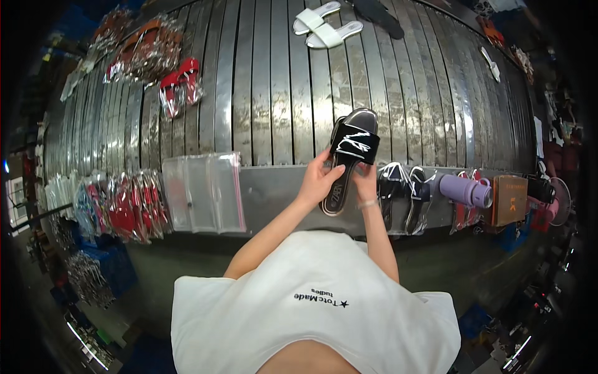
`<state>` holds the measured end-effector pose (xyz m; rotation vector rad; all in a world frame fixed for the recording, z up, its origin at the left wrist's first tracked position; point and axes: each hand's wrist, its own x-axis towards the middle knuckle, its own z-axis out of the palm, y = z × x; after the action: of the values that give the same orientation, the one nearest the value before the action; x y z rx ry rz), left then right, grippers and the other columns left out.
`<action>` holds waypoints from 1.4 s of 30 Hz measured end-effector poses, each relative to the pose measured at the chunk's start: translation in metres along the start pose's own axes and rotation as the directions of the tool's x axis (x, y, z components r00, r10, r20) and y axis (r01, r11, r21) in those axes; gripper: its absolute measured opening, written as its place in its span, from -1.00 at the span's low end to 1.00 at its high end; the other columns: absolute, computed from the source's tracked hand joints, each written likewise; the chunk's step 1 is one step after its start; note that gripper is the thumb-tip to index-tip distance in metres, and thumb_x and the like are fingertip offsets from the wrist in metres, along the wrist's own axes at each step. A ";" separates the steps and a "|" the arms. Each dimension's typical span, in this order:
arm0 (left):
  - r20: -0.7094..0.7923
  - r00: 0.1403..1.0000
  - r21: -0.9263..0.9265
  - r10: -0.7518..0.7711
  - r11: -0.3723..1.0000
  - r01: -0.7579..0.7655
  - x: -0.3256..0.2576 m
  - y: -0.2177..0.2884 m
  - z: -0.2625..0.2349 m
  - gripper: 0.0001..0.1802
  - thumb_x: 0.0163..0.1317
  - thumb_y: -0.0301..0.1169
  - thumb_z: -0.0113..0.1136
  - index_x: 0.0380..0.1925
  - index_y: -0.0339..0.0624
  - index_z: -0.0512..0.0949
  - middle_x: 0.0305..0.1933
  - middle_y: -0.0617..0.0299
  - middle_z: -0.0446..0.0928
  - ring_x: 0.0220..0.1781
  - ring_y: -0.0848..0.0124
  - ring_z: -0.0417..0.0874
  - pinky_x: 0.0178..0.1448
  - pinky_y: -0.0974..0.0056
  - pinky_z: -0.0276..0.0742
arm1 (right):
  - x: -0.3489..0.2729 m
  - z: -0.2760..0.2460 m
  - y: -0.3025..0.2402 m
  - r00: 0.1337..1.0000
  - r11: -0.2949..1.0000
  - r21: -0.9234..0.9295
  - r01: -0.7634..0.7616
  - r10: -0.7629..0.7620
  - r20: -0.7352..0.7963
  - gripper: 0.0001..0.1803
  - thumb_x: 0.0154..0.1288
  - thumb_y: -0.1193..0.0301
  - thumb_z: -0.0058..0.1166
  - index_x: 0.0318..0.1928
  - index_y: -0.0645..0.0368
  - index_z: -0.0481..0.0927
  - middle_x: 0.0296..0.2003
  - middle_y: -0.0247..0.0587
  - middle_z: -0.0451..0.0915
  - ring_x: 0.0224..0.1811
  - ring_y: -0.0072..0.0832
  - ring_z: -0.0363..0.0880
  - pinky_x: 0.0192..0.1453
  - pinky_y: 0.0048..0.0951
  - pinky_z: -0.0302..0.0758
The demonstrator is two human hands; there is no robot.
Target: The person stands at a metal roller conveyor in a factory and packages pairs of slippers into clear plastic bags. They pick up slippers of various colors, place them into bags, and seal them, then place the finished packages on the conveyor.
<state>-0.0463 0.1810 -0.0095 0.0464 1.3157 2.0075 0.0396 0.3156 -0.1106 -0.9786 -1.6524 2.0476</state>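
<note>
A black slide sandal (353,140) with a white scribble on its strap is held up over the front edge of a ribbed metal conveyor table (261,93). My left hand (316,181) grips its left side near the heel. My right hand (365,182) holds its lower right side, a thin band on that wrist. Both hands are closed on the sandal, whose toe points away from me.
A stack of clear plastic bags (202,192) hangs at the table's front left, beside bagged red and blue sandals (121,206). More black sandals (405,193), a purple bottle (466,190) and a brown box (509,199) sit to the right. White slides (324,28) lie far back.
</note>
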 end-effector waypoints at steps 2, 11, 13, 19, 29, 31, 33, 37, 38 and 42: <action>-0.023 0.998 -0.149 0.053 0.987 -0.056 -0.043 0.003 0.012 -0.49 0.18 -0.61 0.10 0.15 -0.41 0.23 0.00 0.14 0.41 -0.18 0.54 0.56 -0.14 0.45 0.52 | -0.003 -0.001 0.002 0.980 0.966 -0.255 -0.042 0.089 0.175 -0.33 0.00 0.45 0.27 0.16 0.20 0.30 -0.07 -0.18 0.51 -0.15 -0.38 0.51 -0.04 -0.36 0.47; -0.286 0.891 0.066 0.352 0.935 -0.348 -0.116 0.031 -0.053 -0.49 0.22 -0.63 0.01 0.20 -0.33 0.20 0.04 0.13 0.43 0.03 0.47 0.46 0.07 0.38 0.40 | -0.059 0.048 -0.034 0.898 0.965 -0.042 -0.260 0.257 0.356 -0.75 0.08 0.45 0.23 -0.21 0.27 0.57 -0.35 -0.30 0.61 -0.36 -0.57 0.56 -0.27 -0.57 0.47; -0.421 0.802 0.097 0.424 0.900 -0.425 -0.108 0.008 -0.086 -0.47 0.22 -0.63 0.00 0.21 -0.31 0.17 0.03 0.14 0.44 0.02 0.47 0.46 0.07 0.39 0.38 | -0.078 0.079 -0.068 0.870 0.960 -0.044 -0.276 0.269 0.414 -0.78 0.10 0.44 0.23 -0.25 0.27 0.57 -0.38 -0.32 0.61 -0.40 -0.62 0.55 -0.30 -0.59 0.46; -0.477 0.817 -0.007 0.323 0.929 -0.371 -0.112 -0.024 -0.146 -0.61 0.26 -0.49 -0.06 0.11 -0.27 0.31 -0.04 0.17 0.49 0.05 0.42 0.46 0.17 0.33 0.30 | -0.102 0.161 -0.060 0.742 0.964 -0.262 -0.047 0.210 0.637 -0.71 0.12 0.34 0.26 -0.24 0.25 0.52 -0.41 -0.35 0.59 -0.39 -0.71 0.50 -0.34 -0.59 0.44; -0.496 0.625 0.800 0.602 0.597 0.060 -0.137 -0.043 -0.313 -0.80 0.25 -0.45 -0.05 -0.15 -0.26 0.42 -0.01 0.03 0.52 0.06 0.07 0.50 0.14 0.10 0.35 | -0.081 0.156 0.022 0.672 0.480 -0.815 0.325 0.489 0.556 -0.14 -0.14 0.04 0.32 0.06 0.31 0.23 -0.18 0.18 0.54 -0.10 -0.04 0.54 0.01 -0.27 0.43; -0.558 0.585 0.725 0.589 0.688 -0.001 -0.142 -0.028 -0.313 -0.85 0.26 -0.46 -0.06 -0.21 -0.27 0.42 -0.07 0.03 0.54 -0.02 0.06 0.52 0.11 0.09 0.35 | -0.099 0.154 0.017 0.680 0.560 -0.752 0.348 0.401 0.613 -0.17 -0.14 0.08 0.31 0.05 0.31 0.26 -0.16 0.19 0.54 -0.08 -0.02 0.54 0.01 -0.25 0.43; -0.319 0.498 0.884 0.806 0.443 -0.151 -0.151 -0.005 -0.306 -0.87 0.26 -0.47 -0.08 -0.27 -0.28 0.41 -0.14 0.04 0.55 -0.11 0.05 0.54 0.06 0.09 0.38 | -0.117 0.155 0.020 0.652 0.675 -0.645 0.358 0.314 0.690 -0.19 -0.16 0.10 0.32 0.04 0.31 0.28 -0.17 0.17 0.55 -0.08 -0.04 0.54 0.01 -0.25 0.43; -0.002 0.789 0.928 0.614 0.296 -0.228 -0.185 0.053 -0.266 -0.85 0.22 -0.51 -0.09 -0.26 -0.29 0.44 -0.18 0.02 0.54 -0.17 0.05 0.53 0.02 0.11 0.40 | -0.134 0.182 0.008 0.474 0.788 -0.557 0.262 0.398 0.785 -0.36 -0.12 0.13 0.30 -0.06 0.25 0.42 -0.20 0.08 0.58 -0.11 -0.15 0.56 -0.02 -0.30 0.43; 0.001 0.785 0.931 0.619 0.287 -0.227 -0.185 0.055 -0.260 -0.84 0.22 -0.51 -0.08 -0.23 -0.28 0.45 -0.16 0.02 0.53 -0.17 0.06 0.53 0.03 0.10 0.39 | -0.136 0.185 0.017 0.562 0.787 -0.579 0.212 0.387 0.732 -0.37 -0.11 0.15 0.30 -0.06 0.25 0.43 -0.19 0.07 0.58 -0.12 -0.18 0.57 -0.02 -0.30 0.43; 0.251 0.690 0.928 0.679 0.035 -0.372 -0.168 0.056 -0.191 -0.76 0.17 -0.50 -0.03 -0.15 -0.19 0.49 -0.07 0.05 0.51 -0.08 0.10 0.51 0.07 0.04 0.36 | -0.127 0.192 -0.005 0.604 0.786 -0.518 0.337 0.241 0.759 -0.39 -0.08 0.19 0.28 -0.03 0.26 0.43 -0.16 0.05 0.58 -0.11 -0.23 0.57 -0.02 -0.31 0.44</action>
<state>-0.0292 -0.0786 0.0015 1.0590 2.9095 1.3148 -0.0030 0.0970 -0.0504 -0.0186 -2.9248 2.0375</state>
